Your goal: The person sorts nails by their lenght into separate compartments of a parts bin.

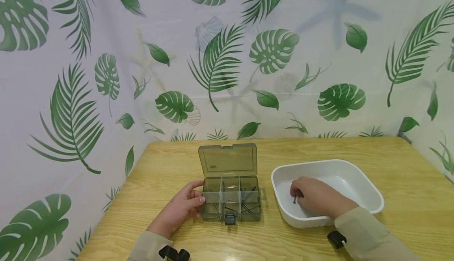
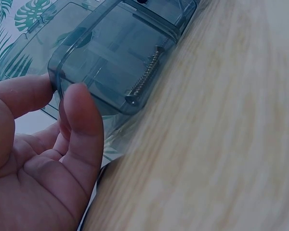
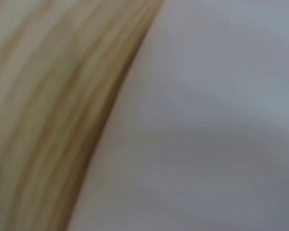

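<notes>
On the wooden table stands a grey see-through compartment box (image 1: 231,206) with its lid (image 1: 230,160) raised at the back. Several screws (image 2: 145,79) lie inside it. My left hand (image 1: 184,205) grips the box's left side, with the thumb at the near corner and the index finger farther back. My right hand (image 1: 319,196) reaches down into a white basin (image 1: 376,204), and a dark screw (image 1: 294,199) hangs head down from its pinched fingers. The right wrist view is blurred and shows only the basin's wall and the tabletop.
A black latch (image 1: 230,218) sits on the box's front. The basin stands a short way right of the box on the wooden table (image 1: 170,158). Behind the table hangs a white cloth (image 1: 227,123) printed with green leaves.
</notes>
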A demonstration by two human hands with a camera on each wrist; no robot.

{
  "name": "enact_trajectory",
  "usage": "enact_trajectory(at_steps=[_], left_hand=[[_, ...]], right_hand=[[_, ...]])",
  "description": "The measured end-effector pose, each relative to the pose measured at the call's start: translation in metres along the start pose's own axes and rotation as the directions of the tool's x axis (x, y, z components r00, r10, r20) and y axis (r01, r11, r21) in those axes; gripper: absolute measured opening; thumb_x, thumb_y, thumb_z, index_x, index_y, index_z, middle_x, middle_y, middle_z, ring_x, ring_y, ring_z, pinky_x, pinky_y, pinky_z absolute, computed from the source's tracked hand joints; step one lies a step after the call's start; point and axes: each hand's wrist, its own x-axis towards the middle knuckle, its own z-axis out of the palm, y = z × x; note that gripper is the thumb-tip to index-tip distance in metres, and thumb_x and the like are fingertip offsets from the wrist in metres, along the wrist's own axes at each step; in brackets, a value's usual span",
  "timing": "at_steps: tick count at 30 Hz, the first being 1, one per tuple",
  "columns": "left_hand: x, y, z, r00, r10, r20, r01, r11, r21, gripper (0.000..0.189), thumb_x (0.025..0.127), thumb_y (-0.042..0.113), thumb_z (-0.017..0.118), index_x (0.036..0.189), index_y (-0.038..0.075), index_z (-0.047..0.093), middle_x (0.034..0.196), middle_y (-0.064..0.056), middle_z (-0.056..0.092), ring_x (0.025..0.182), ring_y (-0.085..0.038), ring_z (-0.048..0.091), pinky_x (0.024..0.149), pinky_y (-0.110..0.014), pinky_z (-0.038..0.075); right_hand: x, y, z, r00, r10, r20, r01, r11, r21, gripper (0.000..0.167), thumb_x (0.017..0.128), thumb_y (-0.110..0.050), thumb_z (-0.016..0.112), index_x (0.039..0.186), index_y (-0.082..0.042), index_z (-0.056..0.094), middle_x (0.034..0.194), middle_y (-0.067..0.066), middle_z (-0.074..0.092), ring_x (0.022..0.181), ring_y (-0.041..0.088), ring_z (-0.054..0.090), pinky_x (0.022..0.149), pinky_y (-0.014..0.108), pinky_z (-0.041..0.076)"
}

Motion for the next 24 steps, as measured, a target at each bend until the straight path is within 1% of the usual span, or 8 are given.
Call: enact_trajectory(at_steps=[3,5,8,11,14,17,21,24], left_hand=[[0.000,0.001,0.001,1.000,0.006,0.001,-0.006,1.000,-0.004,0.060,0.105,0.011,0.056,0.157,0.005,0.028,0.104,-0.009,0.050,0.083,-0.021,0.050,0.068,-0.035,0.054],[-0.001,0.002,0.001,1.000,0.007,0.000,-0.007,1.000,-0.005,0.060,0.104,0.011,0.057,0.157,0.005,0.028,0.104,-0.009,0.049,0.084,-0.021,0.050,0.068,-0.035,0.054],[-0.001,0.001,0.001,1.000,0.007,-0.003,-0.007,1.000,-0.006,0.060,0.104,0.011,0.057,0.157,0.006,0.029,0.104,-0.009,0.049,0.084,-0.021,0.050,0.068,-0.036,0.055],[0.000,0.000,0.001,1.000,0.005,-0.001,-0.005,1.000,-0.006,0.060,0.104,0.011,0.058,0.157,0.006,0.029,0.104,-0.010,0.049,0.084,-0.021,0.050,0.067,-0.036,0.055],[0.001,0.000,0.001,1.000,0.005,0.004,-0.005,1.000,-0.001,0.060,0.104,0.012,0.058,0.157,0.006,0.029,0.105,-0.010,0.050,0.084,-0.021,0.050,0.068,-0.036,0.055],[0.001,0.000,0.001,1.000,0.009,0.009,-0.009,1.000,0.001,0.060,0.105,0.011,0.057,0.157,0.006,0.028,0.105,-0.010,0.050,0.085,-0.021,0.050,0.068,-0.036,0.055],[0.001,0.000,0.000,1.000,0.010,0.009,-0.010,1.000,0.000,0.060,0.105,0.010,0.056,0.157,0.005,0.028,0.105,-0.010,0.050,0.085,-0.021,0.050,0.068,-0.035,0.055],[0.000,0.000,-0.001,1.000,0.008,0.006,-0.008,1.000,0.001,0.060,0.105,0.010,0.056,0.157,0.005,0.028,0.105,-0.010,0.050,0.085,-0.021,0.050,0.068,-0.035,0.055]], right_hand=[[-0.001,0.001,-0.001,0.999,0.034,0.006,-0.034,0.999,-0.002,0.012,0.088,-0.007,0.071,0.086,-0.017,0.066,0.083,-0.007,0.057,0.077,0.012,0.051,0.074,0.038,0.047],[-0.002,0.001,-0.002,0.999,0.032,0.004,-0.032,0.999,-0.017,0.013,0.089,-0.009,0.071,0.083,-0.019,0.064,0.082,-0.006,0.055,0.074,0.012,0.049,0.071,0.035,0.046],[-0.004,0.000,-0.002,1.000,0.007,-0.009,-0.007,0.999,-0.045,0.016,0.090,-0.012,0.071,0.080,-0.021,0.063,0.082,-0.006,0.051,0.072,0.011,0.047,0.068,0.033,0.044],[-0.005,-0.001,-0.003,1.000,0.004,-0.021,-0.004,0.999,-0.039,0.015,0.092,-0.013,0.070,0.082,-0.020,0.061,0.082,-0.006,0.051,0.073,0.011,0.047,0.068,0.034,0.044],[-0.005,-0.003,-0.005,0.999,0.019,-0.044,-0.019,1.000,0.002,0.015,0.094,-0.013,0.069,0.084,-0.019,0.060,0.079,-0.007,0.053,0.074,0.011,0.048,0.070,0.035,0.043],[-0.004,-0.006,-0.007,0.997,0.016,-0.080,-0.013,0.999,0.039,0.014,0.096,-0.012,0.068,0.087,-0.018,0.059,0.079,-0.007,0.053,0.073,0.012,0.048,0.069,0.034,0.043],[-0.002,-0.013,-0.010,0.990,-0.020,-0.137,0.029,0.998,0.063,0.011,0.098,-0.012,0.066,0.092,-0.017,0.059,0.083,-0.008,0.054,0.074,0.011,0.049,0.068,0.033,0.044],[0.000,-0.025,-0.014,0.983,-0.055,-0.174,0.069,0.995,0.074,0.009,0.099,-0.013,0.065,0.093,-0.018,0.060,0.084,-0.009,0.055,0.076,0.010,0.050,0.069,0.033,0.046]])
